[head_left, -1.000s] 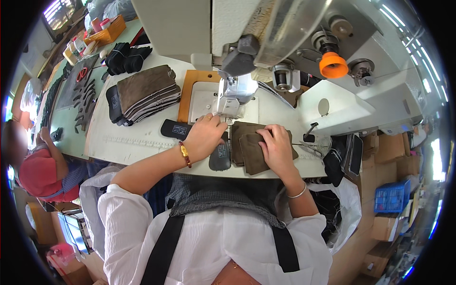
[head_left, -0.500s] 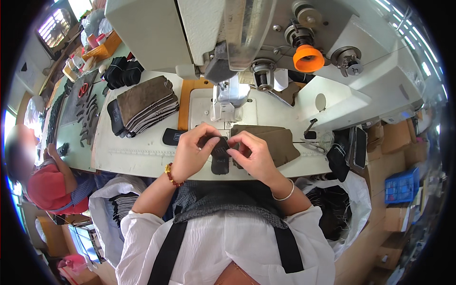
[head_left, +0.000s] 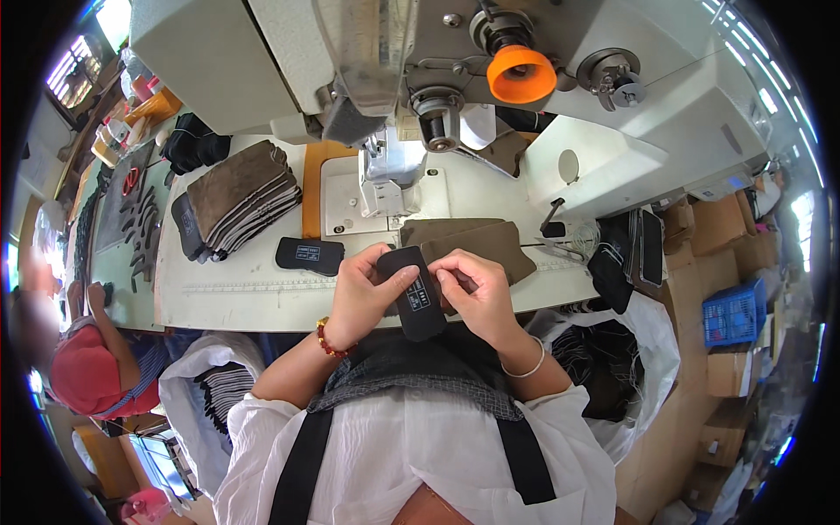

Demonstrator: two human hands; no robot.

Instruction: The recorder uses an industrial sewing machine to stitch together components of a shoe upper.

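Observation:
My left hand (head_left: pixel 363 296) grips a black padded fabric piece (head_left: pixel 423 312) with rounded ends and pale print, thumb across its front. The piece stands tilted over the table's front edge. At its right border, the fingers of my right hand (head_left: pixel 479 296) are bent and pressed together; what is between them is hidden. A similar black piece (head_left: pixel 310 255) lies flat left of my hands. Brown fabric panels (head_left: pixel 490 247) overlap just beyond them. Behind these stands the sewing machine (head_left: pixel 389 179), with its needle area over the white table (head_left: pixel 227 302).
Layered brown fabric panels (head_left: pixel 234 197) are stacked at left. White sacks (head_left: pixel 179 376) with fabric pieces hang below both table sides. Black pieces (head_left: pixel 626 262) and a thread clump sit at right. A blue crate (head_left: pixel 733 313) stands beside cartons. Another person (head_left: pixel 96 363) sits far left.
The black piece has been lifted and turned, so its printed face shows larger and nearer me. My right hand has shifted to its border. The whole view has swung slightly.

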